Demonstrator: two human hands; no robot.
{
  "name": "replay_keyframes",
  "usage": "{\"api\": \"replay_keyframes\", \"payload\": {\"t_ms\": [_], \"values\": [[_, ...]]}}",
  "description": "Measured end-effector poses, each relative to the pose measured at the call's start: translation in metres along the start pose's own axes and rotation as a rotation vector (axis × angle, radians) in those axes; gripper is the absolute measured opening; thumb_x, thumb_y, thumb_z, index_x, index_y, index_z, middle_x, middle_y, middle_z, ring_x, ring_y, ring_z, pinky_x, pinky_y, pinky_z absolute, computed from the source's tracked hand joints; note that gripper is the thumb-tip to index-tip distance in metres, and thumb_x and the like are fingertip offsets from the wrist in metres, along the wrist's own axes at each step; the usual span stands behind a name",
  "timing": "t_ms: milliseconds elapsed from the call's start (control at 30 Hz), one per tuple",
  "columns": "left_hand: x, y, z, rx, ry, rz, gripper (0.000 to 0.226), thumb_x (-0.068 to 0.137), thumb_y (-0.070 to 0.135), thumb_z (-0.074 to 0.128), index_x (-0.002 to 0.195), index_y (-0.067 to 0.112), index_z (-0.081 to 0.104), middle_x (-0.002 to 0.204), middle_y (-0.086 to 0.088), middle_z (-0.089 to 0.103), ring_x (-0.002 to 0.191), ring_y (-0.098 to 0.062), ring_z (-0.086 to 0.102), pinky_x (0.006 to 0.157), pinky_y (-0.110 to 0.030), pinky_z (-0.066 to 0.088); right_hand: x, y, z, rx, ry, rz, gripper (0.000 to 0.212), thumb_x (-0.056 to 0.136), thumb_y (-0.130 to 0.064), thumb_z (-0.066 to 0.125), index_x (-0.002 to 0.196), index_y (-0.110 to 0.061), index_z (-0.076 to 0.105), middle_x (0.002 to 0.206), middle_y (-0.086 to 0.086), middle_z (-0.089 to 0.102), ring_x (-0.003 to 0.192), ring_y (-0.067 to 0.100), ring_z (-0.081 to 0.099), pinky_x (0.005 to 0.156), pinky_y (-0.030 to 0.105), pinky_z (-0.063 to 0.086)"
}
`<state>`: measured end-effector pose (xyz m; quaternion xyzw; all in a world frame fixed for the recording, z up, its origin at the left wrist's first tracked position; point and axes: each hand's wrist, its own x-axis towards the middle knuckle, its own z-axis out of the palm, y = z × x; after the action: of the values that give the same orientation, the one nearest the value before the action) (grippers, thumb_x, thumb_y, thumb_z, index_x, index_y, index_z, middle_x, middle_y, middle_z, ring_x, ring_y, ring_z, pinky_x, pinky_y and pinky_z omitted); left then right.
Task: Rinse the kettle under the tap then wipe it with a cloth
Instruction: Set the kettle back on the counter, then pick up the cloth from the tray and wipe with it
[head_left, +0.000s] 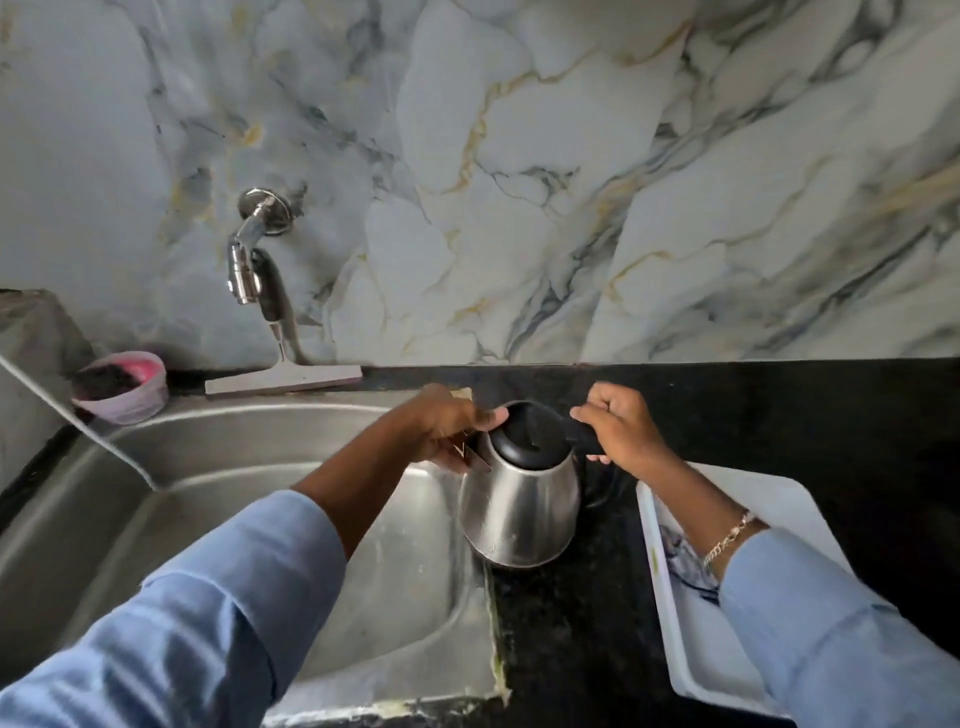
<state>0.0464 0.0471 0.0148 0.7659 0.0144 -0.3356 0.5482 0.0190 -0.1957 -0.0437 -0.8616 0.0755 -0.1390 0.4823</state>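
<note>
Sleeves frame my hands: my right hand (621, 431) wraps the handle, my left hand (449, 428) pinches the kettle (519, 509) by its spout, over the sink (260, 467) edge and tabletop (779, 415). Its lid is shut, so rinsing may only wet the outside; the tap (244, 270) is well apart.

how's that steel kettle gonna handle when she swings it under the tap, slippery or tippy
The kettle is probably rigid and fairly light, though how full is hidden. Its polished steel wall likely turns slick when wet. The right hand on the side handle puts weight off-centre, so it may tilt; the left hand steadies it.

Both hands (447, 426) (621, 431) on steel kettle (522, 512)
</note>
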Motion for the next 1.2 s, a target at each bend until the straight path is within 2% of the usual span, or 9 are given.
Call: {"api": "replay_keyframes", "payload": {"t_ms": [133, 300, 467, 533, 633, 700, 867, 1000, 1200], "values": [[0.003, 0.001, 0.046, 0.041, 0.034, -0.076, 0.047, 0.074, 0.022, 0.080, 0.103, -0.009, 0.060, 0.108, -0.030, 0.065, 0.091, -0.045, 0.068, 0.082, -0.049, 0.058, -0.007, 0.029, -0.027, 0.075, -0.082, 0.070, 0.041, 0.075, -0.010, 0.066, 0.044, -0.021, 0.042, 0.035, -0.007, 0.040, 0.026, 0.010, 0.043, 0.027, 0.016, 0.030], [0.002, 0.005, 0.068, 0.135, 0.127, -0.115, 0.033, 0.075, 0.018, 0.079, 0.091, -0.005, 0.061, 0.102, -0.029, 0.067, 0.086, -0.041, 0.069, 0.063, -0.041, 0.061, -0.005, 0.048, -0.032, 0.127, -0.130, 0.011, 0.031, 0.072, -0.017, 0.063, 0.048, -0.017, 0.043, 0.043, -0.010, 0.038, 0.034, 0.006, 0.037, 0.031, 0.018, 0.031], [-0.004, 0.011, 0.078, 0.226, 0.208, -0.151, 0.040, 0.077, 0.017, 0.077, 0.103, -0.009, 0.061, 0.099, -0.028, 0.069, 0.082, -0.035, 0.069, 0.075, -0.042, 0.058, -0.011, 0.049, -0.035, 0.115, -0.168, -0.069, 0.029, 0.084, -0.023, 0.066, 0.061, -0.013, 0.052, 0.044, -0.011, 0.043, 0.047, 0.003, 0.039, 0.047, 0.023, 0.036], [-0.006, 0.011, 0.088, 0.468, 0.428, 0.012, 0.038, 0.075, 0.018, 0.078, 0.102, -0.004, 0.066, 0.102, -0.023, 0.070, 0.084, -0.028, 0.065, 0.077, -0.037, 0.054, -0.020, 0.054, -0.047, 0.187, -0.120, -0.010, 0.027, 0.090, -0.031, 0.065, 0.071, -0.013, 0.060, 0.058, -0.007, 0.061, 0.057, 0.005, 0.053, 0.060, 0.021, 0.043], [-0.019, 0.005, 0.148, 0.503, 0.754, 0.623, 0.020, 0.078, 0.008, 0.066, 0.098, 0.010, 0.066, 0.099, -0.010, 0.070, 0.086, -0.022, 0.064, 0.074, -0.031, 0.052, -0.043, 0.094, -0.085, 0.045, 0.038, 0.123, 0.005, 0.090, -0.017, 0.065, 0.092, -0.018, 0.069, 0.097, 0.011, 0.075, 0.095, 0.029, 0.069, 0.084, 0.035, 0.050], [-0.019, -0.004, 0.203, 0.398, 0.603, 0.818, 0.016, 0.078, 0.007, 0.057, 0.089, 0.014, 0.066, 0.088, -0.007, 0.071, 0.078, -0.021, 0.066, 0.071, -0.029, 0.053, -0.066, 0.128, -0.119, -0.231, 0.022, 0.282, 0.027, 0.084, -0.011, 0.066, 0.109, -0.020, 0.068, 0.120, 0.010, 0.071, 0.112, 0.037, 0.062, 0.096, 0.041, 0.050], [0.043, -0.031, 0.316, 0.817, 0.035, 0.402, 0.045, 0.081, 0.014, 0.059, 0.126, 0.015, 0.054, 0.124, -0.018, 0.056, 0.112, -0.039, 0.057, 0.096, -0.043, 0.050, -0.110, 0.177, -0.148, -0.573, -0.280, 0.545, 0.068, 0.089, -0.034, 0.064, 0.152, -0.026, 0.038, 0.157, 0.009, 0.042, 0.139, 0.039, 0.037, 0.114, 0.047, 0.034], [0.073, -0.046, 0.343, 1.037, 0.024, 0.344, 0.039, 0.084, 0.018, 0.057, 0.123, 0.016, 0.056, 0.123, -0.018, 0.055, 0.110, -0.041, 0.055, 0.097, -0.043, 0.046, -0.122, 0.183, -0.141, -0.531, -0.177, 0.452, 0.050, 0.092, -0.031, 0.065, 0.139, -0.018, 0.056, 0.139, 0.015, 0.060, 0.125, 0.038, 0.053, 0.105, 0.044, 0.045], [0.033, -0.034, 0.311, 0.731, 0.106, 0.571, 0.021, 0.078, 0.019, 0.060, 0.094, 0.013, 0.072, 0.095, -0.016, 0.073, 0.091, -0.035, 0.066, 0.077, -0.037, 0.054, -0.134, 0.144, -0.152, -0.249, -0.013, 0.292, 0.013, 0.086, -0.019, 0.077, 0.098, -0.022, 0.076, 0.093, 0.000, 0.077, 0.092, 0.021, 0.069, 0.075, 0.022, 0.048]]}}
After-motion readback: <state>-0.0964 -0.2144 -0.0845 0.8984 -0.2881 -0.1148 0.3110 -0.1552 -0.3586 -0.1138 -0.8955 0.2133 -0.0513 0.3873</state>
